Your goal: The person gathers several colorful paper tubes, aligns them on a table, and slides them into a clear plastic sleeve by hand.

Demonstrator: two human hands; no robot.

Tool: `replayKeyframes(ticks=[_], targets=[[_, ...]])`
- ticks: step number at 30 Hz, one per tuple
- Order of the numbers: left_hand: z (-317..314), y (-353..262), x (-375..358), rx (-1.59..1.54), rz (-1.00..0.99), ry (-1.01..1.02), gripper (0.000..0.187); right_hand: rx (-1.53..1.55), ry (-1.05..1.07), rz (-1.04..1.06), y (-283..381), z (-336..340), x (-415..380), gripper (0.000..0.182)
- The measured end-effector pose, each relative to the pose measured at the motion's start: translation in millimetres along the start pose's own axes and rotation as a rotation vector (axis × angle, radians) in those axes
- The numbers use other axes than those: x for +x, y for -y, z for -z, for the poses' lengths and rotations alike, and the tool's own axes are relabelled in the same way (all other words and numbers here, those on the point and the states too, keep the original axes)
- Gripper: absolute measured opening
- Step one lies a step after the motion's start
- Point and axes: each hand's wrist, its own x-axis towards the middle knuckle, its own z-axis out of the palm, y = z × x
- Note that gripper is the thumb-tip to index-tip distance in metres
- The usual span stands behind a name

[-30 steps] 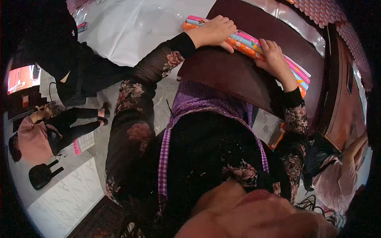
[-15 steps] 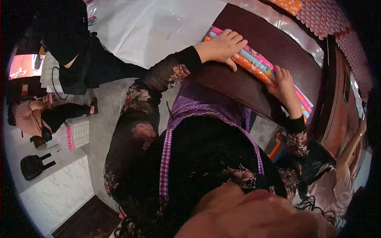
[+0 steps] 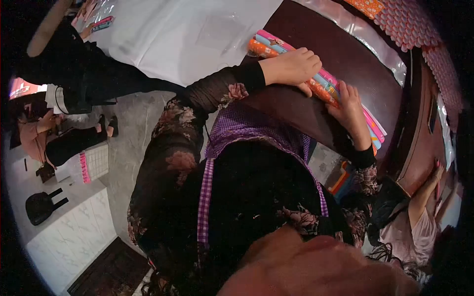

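Several patterned wrapping-paper rolls, orange, blue and pink, lie side by side in a slanting bundle on a dark brown tabletop. My left hand is over the middle of the bundle, its fingers curled across the far side and the thumb on the near side. Lower right, my right hand grips the bundle, thumb near and fingers beyond. Roll ends stick out past both hands. The palms hide the parts of the rolls under them.
A white sheet covers the surface at left, with a clear plastic bag on it. A co-worker's hand is near a small colourful packet. Rows of orange-and-white rolls are stacked top right. Other people are at both sides.
My left hand has slid down and right along the rolls, so more of their upper-left ends shows. My right hand has shifted slightly left. A co-worker's hand has appeared at upper left.
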Motion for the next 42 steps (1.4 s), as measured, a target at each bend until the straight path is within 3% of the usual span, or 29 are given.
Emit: replayKeyframes(ticks=[4,9,15,18,20,21,23,24,29,35,42], targets=[[14.0,-10.9,4.0,0.005,0.002,-0.022,0.071,-0.008,0.006,0.035,18.1,10.1,12.6,0.073],[38.7,-24.0,2.9,0.021,0.031,-0.020,0.072,0.087,-0.047,0.055,49.2,22.4,30.5,0.087],[9.5,-8.2,-8.7,-0.014,0.018,-0.025,0.072,-0.042,0.083,0.055,20.8,16.0,10.8,0.101],[-12.7,8.7,-12.2,-0.045,0.000,-0.040,0.073,-0.127,0.199,-0.085,-16.8,19.7,-20.6,0.105],[-24.0,20.4,-14.9,-0.122,0.086,0.078,0.084,-0.123,0.224,-0.158,-45.6,11.9,-41.1,0.103],[-28.1,26.9,-17.1,-0.123,0.085,0.078,0.084,-0.130,0.214,-0.193,-53.0,8.0,-48.5,0.101],[-21.6,36.4,-27.8,-0.083,0.035,-0.005,0.102,-0.123,0.151,-0.182,-54.2,6.0,-57.4,0.099],[-19.1,42.6,-32.4,-0.060,0.119,0.122,0.112,-0.124,0.169,-0.200,-60.4,5.7,-57.6,0.099],[-52.1,82.0,-47.8,0.015,0.197,0.223,0.096,-0.078,0.043,-0.153,-92.8,-19.1,-75.7,0.097],[-51.2,73.8,-42.1,-0.036,0.071,0.088,0.090,-0.096,-0.045,-0.131,-91.0,-22.5,-73.3,0.093],[-41.2,43.5,-20.8,-0.052,0.056,0.065,0.079,-0.112,-0.108,-0.093,-86.8,-26.0,-66.9,0.096]])
